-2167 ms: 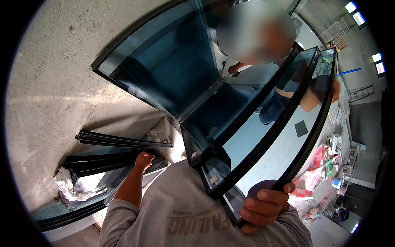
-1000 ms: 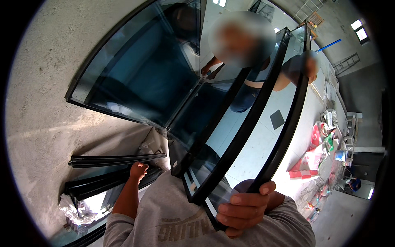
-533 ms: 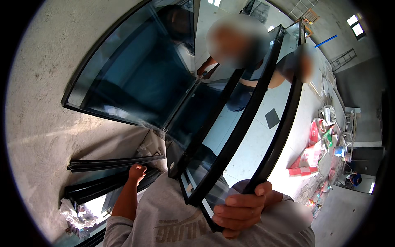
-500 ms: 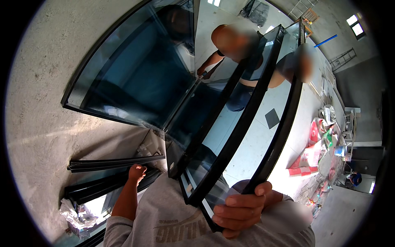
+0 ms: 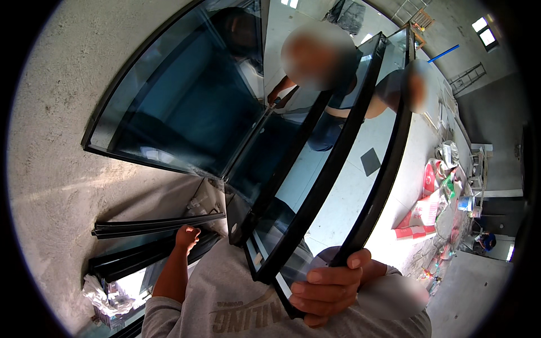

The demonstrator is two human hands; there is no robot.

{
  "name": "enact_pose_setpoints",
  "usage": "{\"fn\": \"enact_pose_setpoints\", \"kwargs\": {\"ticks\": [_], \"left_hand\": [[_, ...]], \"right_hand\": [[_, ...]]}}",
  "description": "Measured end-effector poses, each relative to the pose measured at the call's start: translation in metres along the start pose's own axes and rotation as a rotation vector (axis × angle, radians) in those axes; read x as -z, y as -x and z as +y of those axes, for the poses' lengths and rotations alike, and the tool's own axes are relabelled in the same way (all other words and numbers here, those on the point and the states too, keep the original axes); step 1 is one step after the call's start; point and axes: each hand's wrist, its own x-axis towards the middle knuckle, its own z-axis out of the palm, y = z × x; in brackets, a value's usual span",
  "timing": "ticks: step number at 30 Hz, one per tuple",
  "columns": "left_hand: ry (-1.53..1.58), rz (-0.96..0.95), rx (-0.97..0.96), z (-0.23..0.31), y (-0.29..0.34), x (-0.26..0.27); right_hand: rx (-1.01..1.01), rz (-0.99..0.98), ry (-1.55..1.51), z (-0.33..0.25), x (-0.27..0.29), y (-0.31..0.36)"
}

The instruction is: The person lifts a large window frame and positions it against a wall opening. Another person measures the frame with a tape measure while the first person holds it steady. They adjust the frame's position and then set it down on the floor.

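My right hand [image 5: 327,284] is wrapped around the lower end of a black-framed glass panel [image 5: 369,217], fingers over its dark edge. That panel leans among other tilted black-framed glass panels [image 5: 315,208], their edges running side by side up toward the far right. On the left, my left hand [image 5: 187,236] is closed in a fist over dark strips; what it holds, if anything, is hidden. Just beyond it lie long black frame profiles [image 5: 158,225]. A large dark-tinted glass pane [image 5: 180,96] stands against the wall at the far left.
A co-worker [image 5: 324,59] bends behind the panels, a hand [image 5: 273,97] near the tinted pane's edge. A second person [image 5: 394,90] is at the panels' far end. Red and white sacks [image 5: 420,217] and a bucket [image 5: 465,204] are on the right. Crumpled plastic [image 5: 104,296] lies lower left.
The co-worker behind the panels has shifted slightly left, head larger in view. The whole scene has moved slightly left. My two hands keep their places and grip.
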Motion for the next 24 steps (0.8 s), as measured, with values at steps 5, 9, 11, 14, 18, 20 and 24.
{"fn": "enact_pose_setpoints", "kwargs": {"ticks": [5, 9, 11, 14, 18, 20, 24], "left_hand": [[-0.011, 0.066, -0.026, -0.006, -0.003, -0.002], [-0.013, 0.067, -0.028, -0.002, 0.002, -0.002], [-0.023, 0.06, -0.022, -0.008, -0.004, 0.001], [-0.041, 0.049, -0.013, -0.015, -0.012, 0.004], [-0.057, 0.058, -0.019, -0.009, -0.008, 0.002], [-0.067, 0.046, -0.014, -0.012, -0.013, 0.004], [-0.043, 0.047, -0.029, -0.012, -0.012, 0.003]], "right_hand": [[0.01, 0.003, 0.003, 0.002, -0.002, -0.001], [0.014, -0.019, -0.001, 0.002, -0.001, -0.001], [0.02, -0.006, 0.002, 0.004, -0.001, -0.008], [0.031, -0.002, -0.001, 0.006, -0.001, -0.012], [0.039, -0.008, 0.0, 0.007, -0.002, -0.01], [0.044, 0.006, 0.002, 0.009, -0.002, -0.014], [-0.031, -0.011, -0.018, -0.001, 0.001, -0.015]]}}
